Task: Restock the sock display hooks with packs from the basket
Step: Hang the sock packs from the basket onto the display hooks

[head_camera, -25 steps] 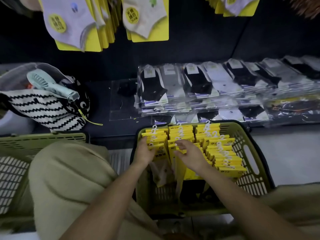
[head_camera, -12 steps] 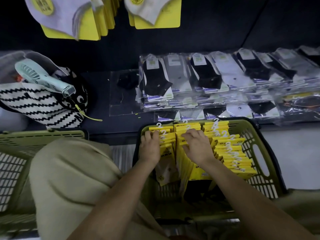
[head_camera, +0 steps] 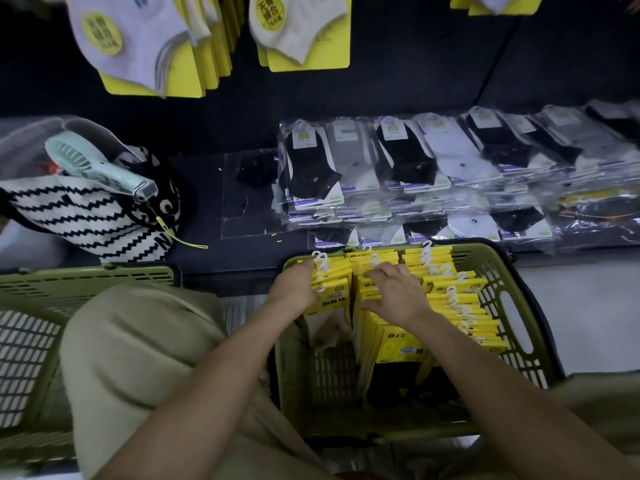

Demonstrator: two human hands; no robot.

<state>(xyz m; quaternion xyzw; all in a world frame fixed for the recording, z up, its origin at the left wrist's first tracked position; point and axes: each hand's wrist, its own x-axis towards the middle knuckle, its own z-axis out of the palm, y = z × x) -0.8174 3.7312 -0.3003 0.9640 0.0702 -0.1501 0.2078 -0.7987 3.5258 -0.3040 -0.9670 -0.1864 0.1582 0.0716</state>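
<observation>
the dark display wall is taking up the whole top of the scene, and yellow-carded sock packs are already hanging on it: a thick bunch on the left, a thinner one beside it, and the edge of another showing far right. i am not seeing the hooks themselves, so i cannot tell how much room is remaining.

below that, clear-bagged socks are lying in overlapping stacks along the shelf, with a striped bag and a pale handheld fan sitting to the left. a second basket is showing at the left edge.

the green basket is sitting on the floor in front of the person, and it is holding three rows of yellow packs standing on edge, white hanger hooks poking up. to me the restocking is looking far from finished, since nothing is travelling up to the wall at this moment.

the right hand is curving its fingers over the tops of the middle row with the thumb pressing the near side, pinching a bunch of packs. the left hand is reaching into the left row; its fingertips are hiding among the cards, so i cannot tell whether it is gripping anything. i am judging this as the gathering step, with lifting and hanging all to come.
</observation>
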